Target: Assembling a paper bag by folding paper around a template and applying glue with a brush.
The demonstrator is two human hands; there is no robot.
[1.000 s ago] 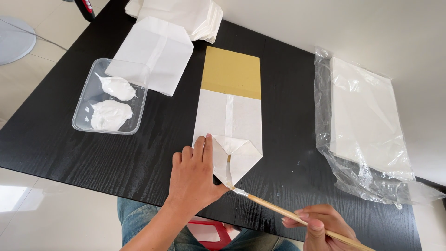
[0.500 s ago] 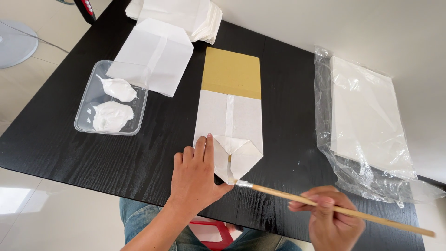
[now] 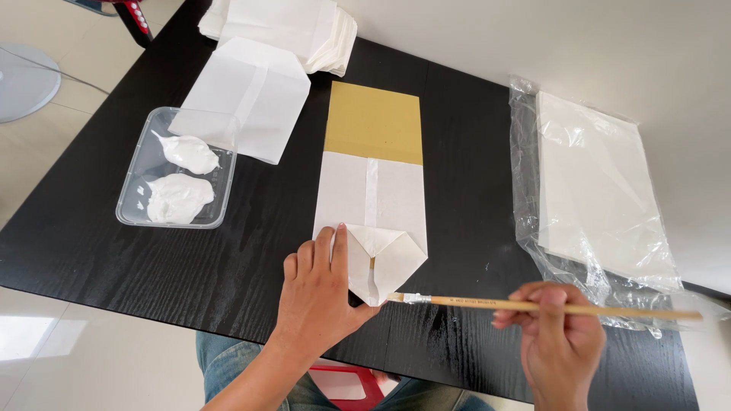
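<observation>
My left hand [image 3: 318,293] lies flat on the folded lower end of a white paper bag [image 3: 373,209], fingers pressing its left flap. The bag rests lengthwise on a tan cardboard sheet [image 3: 373,122] on the black table [image 3: 472,175]. My right hand [image 3: 554,342] grips a wooden-handled brush [image 3: 533,306] held level, its bristle tip touching the bag's bottom fold point near my left thumb.
A clear plastic tray [image 3: 177,169] with two blobs of white paste sits at the left. A finished folded white bag [image 3: 244,99] lies beside it, below a stack of white bags [image 3: 289,23] at the far edge. A plastic-wrapped pile of white paper [image 3: 598,190] lies on the right.
The brush has swung from slanting toward my body to lying level, pointing right. My right hand has risen onto the table edge. The left hand has stayed on the bag.
</observation>
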